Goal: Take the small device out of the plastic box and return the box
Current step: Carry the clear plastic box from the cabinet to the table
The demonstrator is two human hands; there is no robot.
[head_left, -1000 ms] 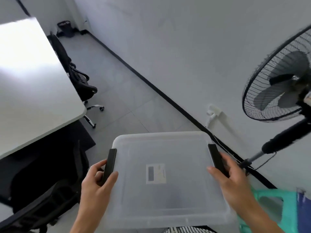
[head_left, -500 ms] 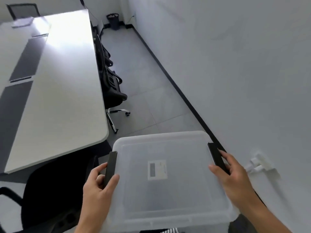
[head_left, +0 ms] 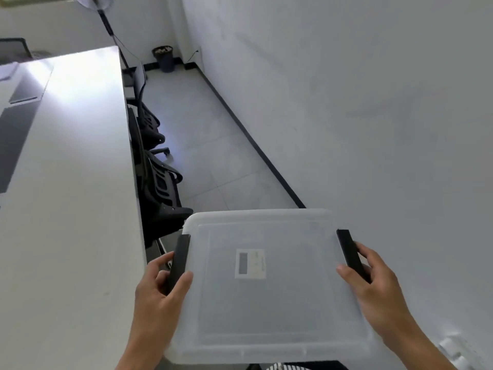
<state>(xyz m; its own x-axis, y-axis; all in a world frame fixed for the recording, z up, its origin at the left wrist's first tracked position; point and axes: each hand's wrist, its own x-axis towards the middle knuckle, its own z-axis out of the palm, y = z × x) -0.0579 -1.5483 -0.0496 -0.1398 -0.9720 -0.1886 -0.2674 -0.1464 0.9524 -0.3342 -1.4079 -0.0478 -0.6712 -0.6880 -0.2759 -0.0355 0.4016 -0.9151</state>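
Observation:
A translucent plastic box (head_left: 269,311) with its lid on and a small white label (head_left: 250,263) in the middle is held in the air in front of me. My left hand (head_left: 157,292) grips the black latch (head_left: 179,259) on its left side. On the opposite side my right hand (head_left: 373,284) grips the other black latch (head_left: 351,253). The lid is frosted, so the small device is not visible.
A long white table (head_left: 69,188) runs along the left, with black office chairs (head_left: 157,177) tucked against its edge. A white wall (head_left: 360,102) is on the right. A grey floor aisle (head_left: 213,145) leads to a bin (head_left: 163,58) and a standing fan (head_left: 102,14) at the far end.
The view has swung left: the nearby fan and green stool left the frame, and the table and aisle now lie ahead. Both hands keep the same hold on the box.

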